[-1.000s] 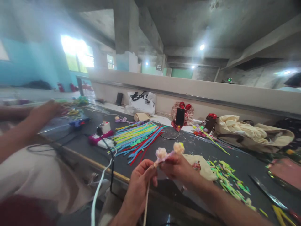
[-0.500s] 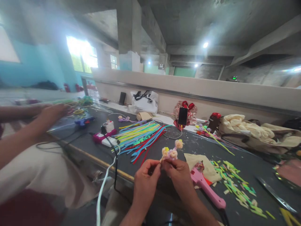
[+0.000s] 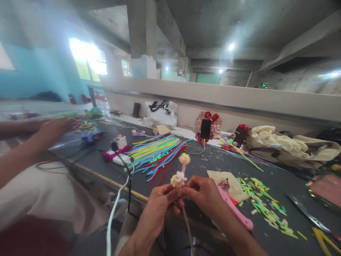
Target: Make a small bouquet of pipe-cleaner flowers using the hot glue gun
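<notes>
Low in the centre of the head view, my left hand [image 3: 162, 202] pinches the stem just under a fuzzy flower piece [image 3: 178, 179] with pale pink and yellow blooms. A second peach and yellow bloom [image 3: 184, 159] rises above it on a short lilac stem. My right hand [image 3: 202, 192] meets the left one at the base of the blooms, its fingertips closed on the same piece. A pale stem [image 3: 188, 227] hangs down below the hands. Right of my right hand lies a pink glue gun [image 3: 237, 211], its tip over a beige cloth [image 3: 226, 181].
Coloured pipe cleaners [image 3: 157, 153] lie beyond the hands. Green cut pieces [image 3: 269, 206], scissors [image 3: 309, 213] and yellow handles [image 3: 323, 241] are at right. A power strip [image 3: 117, 156] with cables is at left, beside another person's arms [image 3: 34, 142]. A phone [image 3: 205, 128] stands behind.
The blooms have turned and shifted left, with one now upright above the others. The pale stem now shows hanging below. My left hand has rolled and my right hand has moved slightly. The view has shifted a little.
</notes>
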`<state>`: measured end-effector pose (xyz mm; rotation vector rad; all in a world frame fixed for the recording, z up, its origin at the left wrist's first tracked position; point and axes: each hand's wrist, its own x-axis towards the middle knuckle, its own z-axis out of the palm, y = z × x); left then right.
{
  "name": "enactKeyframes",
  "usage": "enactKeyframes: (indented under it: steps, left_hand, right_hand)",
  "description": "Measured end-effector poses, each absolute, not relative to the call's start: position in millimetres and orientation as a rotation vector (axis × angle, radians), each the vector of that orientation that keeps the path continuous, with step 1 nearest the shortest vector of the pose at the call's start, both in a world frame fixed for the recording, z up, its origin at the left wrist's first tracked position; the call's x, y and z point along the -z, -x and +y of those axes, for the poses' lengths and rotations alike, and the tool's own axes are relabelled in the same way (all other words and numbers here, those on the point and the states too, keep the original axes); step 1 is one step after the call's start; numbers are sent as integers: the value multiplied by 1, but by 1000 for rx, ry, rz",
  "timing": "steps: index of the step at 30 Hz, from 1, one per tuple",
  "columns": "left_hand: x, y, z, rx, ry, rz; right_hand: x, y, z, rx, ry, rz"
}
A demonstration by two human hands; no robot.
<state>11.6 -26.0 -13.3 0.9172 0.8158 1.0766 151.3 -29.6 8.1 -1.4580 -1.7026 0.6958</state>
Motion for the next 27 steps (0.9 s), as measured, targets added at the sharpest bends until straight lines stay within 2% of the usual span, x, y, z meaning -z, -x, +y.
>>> enactKeyframes:
  steps: [9, 18, 27]
  left_hand:
    - [24, -12, -27, -1127, -878, 816]
    - [12, -5, -26, -1228, -865, 892]
    - [6, 0, -17, -1010, -901, 843]
  right_hand:
    - [-14, -155, -54, -665, 1437, -1851]
    - [-5, -158, -60, -688, 1455, -1804]
    - [1, -160, -59, -763, 1415, -1779]
